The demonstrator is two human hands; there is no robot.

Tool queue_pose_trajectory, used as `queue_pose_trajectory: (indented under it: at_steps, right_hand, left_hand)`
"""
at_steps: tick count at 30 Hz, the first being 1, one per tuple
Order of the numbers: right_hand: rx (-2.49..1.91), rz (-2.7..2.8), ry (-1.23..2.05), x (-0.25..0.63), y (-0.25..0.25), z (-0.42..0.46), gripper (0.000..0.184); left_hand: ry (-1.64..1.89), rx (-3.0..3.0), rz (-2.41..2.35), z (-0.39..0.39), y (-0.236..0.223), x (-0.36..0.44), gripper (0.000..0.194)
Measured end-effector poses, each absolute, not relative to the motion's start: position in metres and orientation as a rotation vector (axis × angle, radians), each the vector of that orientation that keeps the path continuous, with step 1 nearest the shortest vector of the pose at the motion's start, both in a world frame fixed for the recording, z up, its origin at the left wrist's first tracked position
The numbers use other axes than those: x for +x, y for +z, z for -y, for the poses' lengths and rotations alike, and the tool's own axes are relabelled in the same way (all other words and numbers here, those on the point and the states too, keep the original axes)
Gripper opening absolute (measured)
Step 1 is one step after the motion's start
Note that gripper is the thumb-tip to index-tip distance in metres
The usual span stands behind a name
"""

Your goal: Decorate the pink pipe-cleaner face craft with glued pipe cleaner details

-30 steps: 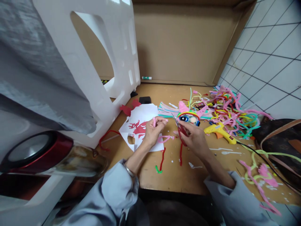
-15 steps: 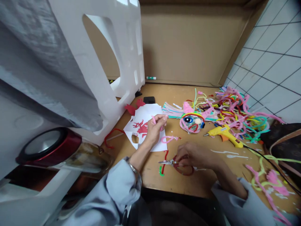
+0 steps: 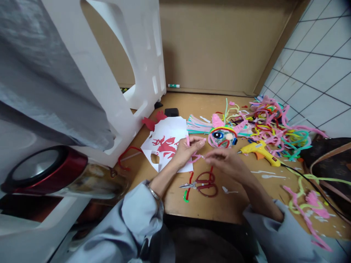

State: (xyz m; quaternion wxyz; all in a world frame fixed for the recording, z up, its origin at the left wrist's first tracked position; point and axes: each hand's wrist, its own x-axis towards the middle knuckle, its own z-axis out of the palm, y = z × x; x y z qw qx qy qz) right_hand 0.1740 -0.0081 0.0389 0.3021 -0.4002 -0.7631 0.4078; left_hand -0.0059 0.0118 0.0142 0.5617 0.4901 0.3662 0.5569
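In the head view, a pink pipe cleaner (image 3: 188,141) is pinched between the fingertips of the left hand (image 3: 187,151), above the right edge of a white sheet of paper (image 3: 175,129). One stretch points away from the person; a tip pokes out rightward past the fingers. Its middle is hidden by the hand, so its full long axis cannot be told.

Red-handled scissors (image 3: 195,185) lie on the brown table (image 3: 230,208), their long axis running mostly left to right, blades pointing left across a red pipe cleaner (image 3: 191,178) and handles to the right.

The right hand (image 3: 223,160) is bent over the table beyond the handles, palm down and blurred; whether its fingers grip anything cannot be told. Near its fingertips, a pink loop (image 3: 196,158) is partly covered by the left hand.

The left forearm, banded at the wrist, angles in from lower left, the right from lower right. A decorated animal head (image 3: 222,138) sits beyond the hands, beside a yellow glue gun (image 3: 256,148). A dark bag (image 3: 326,155) is cut off at right.
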Motion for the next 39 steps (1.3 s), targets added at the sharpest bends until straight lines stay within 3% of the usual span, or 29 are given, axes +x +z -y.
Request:
queue_pose_trajectory:
  at_steps: [3,9,18,29,39]
  right_hand:
    - [-1.096,1.653,0.838,0.172,0.034,0.004,0.018]
    - [-1.006,1.661,0.758,0.17,0.033,0.001,0.009]
    - [-1.143,1.332,0.988,0.17,0.035,0.002,0.027]
    - [-1.105,1.356,1.031,0.166,0.038,0.005,0.027]
    - [-1.138,1.364,1.059,0.164,0.037,0.004,0.025]
  left_hand:
    - [1.154,1.187,-0.831,-0.009,0.013,-0.004,0.049]
    - [1.05,1.287,-0.827,-0.005,0.013,0.0,0.049]
    - [1.199,1.094,-0.773,-0.009,0.006,0.002,0.063]
    - [1.336,1.005,-0.855,-0.009,0.012,0.0,0.051]
    - [1.186,0.875,-0.718,-0.003,0.016,0.004,0.045]
